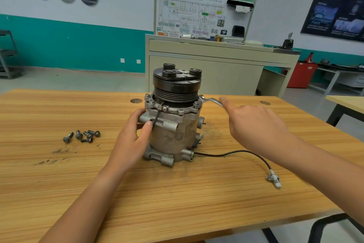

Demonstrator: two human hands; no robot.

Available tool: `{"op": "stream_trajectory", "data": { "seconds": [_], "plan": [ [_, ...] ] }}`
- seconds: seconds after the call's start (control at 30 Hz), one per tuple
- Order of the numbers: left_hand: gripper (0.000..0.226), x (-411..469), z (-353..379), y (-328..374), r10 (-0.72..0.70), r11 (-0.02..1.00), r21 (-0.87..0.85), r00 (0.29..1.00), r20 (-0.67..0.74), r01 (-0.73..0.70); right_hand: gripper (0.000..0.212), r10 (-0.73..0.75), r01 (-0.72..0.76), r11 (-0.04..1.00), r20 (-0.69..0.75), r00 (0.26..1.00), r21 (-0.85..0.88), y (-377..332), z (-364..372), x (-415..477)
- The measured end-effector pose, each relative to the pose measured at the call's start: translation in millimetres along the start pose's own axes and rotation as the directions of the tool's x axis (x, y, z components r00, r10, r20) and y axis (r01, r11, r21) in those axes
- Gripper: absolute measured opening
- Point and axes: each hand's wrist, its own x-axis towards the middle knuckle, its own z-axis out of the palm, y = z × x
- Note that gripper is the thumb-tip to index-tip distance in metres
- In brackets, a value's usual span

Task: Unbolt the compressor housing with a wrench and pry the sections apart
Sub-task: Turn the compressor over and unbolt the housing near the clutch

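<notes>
A grey metal compressor stands upright on the wooden table, its black pulley on top. My left hand grips the housing's left side, thumb on the front by a black wire. A silver wrench sits on a bolt at the housing's upper right flange. My right hand holds the wrench's handle end, index finger stretched along it. Several bolts remain in the top flange.
Several loose bolts lie on the table left of the compressor. A black cable with a white connector trails from the compressor's base to the right. A beige training bench stands behind the table. Another table edge is at far right.
</notes>
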Motion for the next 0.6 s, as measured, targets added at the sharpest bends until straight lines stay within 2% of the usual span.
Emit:
{"op": "stream_trajectory", "data": {
  "seconds": [0.13, 0.43, 0.6],
  "plan": [
    [0.044, 0, 0, 0, -0.002, 1.0, -0.002, 1.0, -0.004, 0.002, 0.054, -0.008, 0.009, 1.0, -0.005, 1.0, 0.015, 3, -10, -5],
    [0.044, 1, 1, -2, -0.001, 1.0, -0.013, 1.0, 0.002, 0.001, 0.069, -0.107, 0.125, 0.975, 0.103, 0.989, -0.185, -19, -22, -2],
    [0.043, 1, 0, -3, -0.002, 1.0, -0.026, 1.0, 0.007, 0.003, 0.056, -0.154, 0.169, 0.971, 0.097, 0.983, -0.171, -12, -23, 4]
  ]
}}
